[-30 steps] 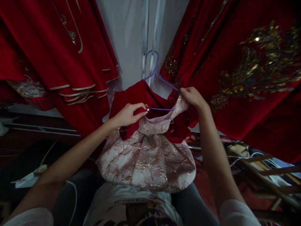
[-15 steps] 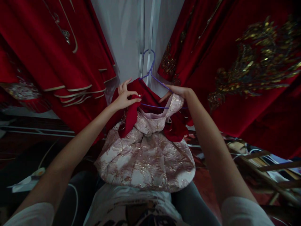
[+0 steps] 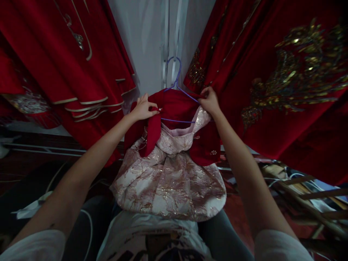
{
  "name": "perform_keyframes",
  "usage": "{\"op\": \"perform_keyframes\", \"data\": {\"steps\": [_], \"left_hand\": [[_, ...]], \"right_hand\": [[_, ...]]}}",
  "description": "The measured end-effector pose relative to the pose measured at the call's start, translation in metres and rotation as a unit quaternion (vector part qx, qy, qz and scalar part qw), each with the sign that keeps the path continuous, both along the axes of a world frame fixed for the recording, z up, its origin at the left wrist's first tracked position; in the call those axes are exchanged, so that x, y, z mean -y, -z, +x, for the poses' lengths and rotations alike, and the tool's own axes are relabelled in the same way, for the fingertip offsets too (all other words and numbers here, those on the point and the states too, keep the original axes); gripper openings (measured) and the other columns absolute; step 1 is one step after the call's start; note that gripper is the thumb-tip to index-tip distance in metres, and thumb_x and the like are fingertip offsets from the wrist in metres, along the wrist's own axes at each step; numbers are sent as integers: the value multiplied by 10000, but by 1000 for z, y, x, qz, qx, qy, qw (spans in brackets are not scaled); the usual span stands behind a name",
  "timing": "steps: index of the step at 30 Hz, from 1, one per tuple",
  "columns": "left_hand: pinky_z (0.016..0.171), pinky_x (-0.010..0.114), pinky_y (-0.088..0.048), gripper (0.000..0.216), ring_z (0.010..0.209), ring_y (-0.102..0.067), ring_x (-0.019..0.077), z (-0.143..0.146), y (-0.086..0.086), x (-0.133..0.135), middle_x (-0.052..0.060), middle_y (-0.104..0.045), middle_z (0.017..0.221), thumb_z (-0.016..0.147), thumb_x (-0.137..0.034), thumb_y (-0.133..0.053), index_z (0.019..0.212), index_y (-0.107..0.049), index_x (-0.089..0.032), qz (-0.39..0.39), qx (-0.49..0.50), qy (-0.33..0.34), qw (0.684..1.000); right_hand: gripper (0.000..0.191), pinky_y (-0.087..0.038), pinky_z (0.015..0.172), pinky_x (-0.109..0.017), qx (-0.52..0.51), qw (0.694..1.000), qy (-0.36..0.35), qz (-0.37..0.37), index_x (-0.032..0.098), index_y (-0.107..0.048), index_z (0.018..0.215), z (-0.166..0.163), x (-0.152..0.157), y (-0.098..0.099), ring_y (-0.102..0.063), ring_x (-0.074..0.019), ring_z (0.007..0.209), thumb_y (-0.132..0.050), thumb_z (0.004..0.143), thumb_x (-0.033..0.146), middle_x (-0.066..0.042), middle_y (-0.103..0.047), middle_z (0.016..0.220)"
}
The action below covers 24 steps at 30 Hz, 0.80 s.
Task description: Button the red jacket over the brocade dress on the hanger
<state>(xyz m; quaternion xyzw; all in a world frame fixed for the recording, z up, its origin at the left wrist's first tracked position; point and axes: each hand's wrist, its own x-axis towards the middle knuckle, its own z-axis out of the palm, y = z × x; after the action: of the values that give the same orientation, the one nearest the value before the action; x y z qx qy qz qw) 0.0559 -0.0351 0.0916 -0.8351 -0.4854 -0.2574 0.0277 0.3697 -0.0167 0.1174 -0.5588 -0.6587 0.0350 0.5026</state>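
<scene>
Head view: our left hand and right hand pinch red velvet jacket at shoulders; soft, light, we judge.

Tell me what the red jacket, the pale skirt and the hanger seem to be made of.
The red jacket looks like velvet: deep matte pile, almost no sheen. The pale skirt is probably brocade: woven floral pattern, glinting metallic threads, stiff folds. The hanger is thin wire, likely metal under a purple coating, though that is uncertain.
</scene>
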Motion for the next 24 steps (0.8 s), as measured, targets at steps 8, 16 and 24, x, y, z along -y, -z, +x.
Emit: {"op": "perform_keyframes", "data": {"steps": [8,16,24], "left_hand": [[1020,589,-282,253,1209,-409,375,5,4,3,141,-464,1180,789,-365,-612,948,-713,-195,4,-16,2,1000],[1024,602,-269,252,1229,-384,391,4,9,10,153,-437,1220,800,-358,-599,954,-701,-187,14,-10,-3,1000],[1013,604,-274,250,1245,-364,417,7,11,17,156,-429,1233,798,-370,-602,948,-701,-196,14,1,-13,1000]], "right_hand": [[292,-444,682,-322,36,992,114,32,187,-532,836,63,14,-3,-526,-180,718,-488,558,105,-35,-574,785],[169,-420,616,-313,112,979,103,-134,193,-599,712,79,56,-30,-516,-158,609,-633,576,100,2,-574,661],[201,-481,609,-315,67,965,-92,-238,208,-653,830,77,100,-36,-586,-176,645,-673,631,186,-26,-660,723]]}}
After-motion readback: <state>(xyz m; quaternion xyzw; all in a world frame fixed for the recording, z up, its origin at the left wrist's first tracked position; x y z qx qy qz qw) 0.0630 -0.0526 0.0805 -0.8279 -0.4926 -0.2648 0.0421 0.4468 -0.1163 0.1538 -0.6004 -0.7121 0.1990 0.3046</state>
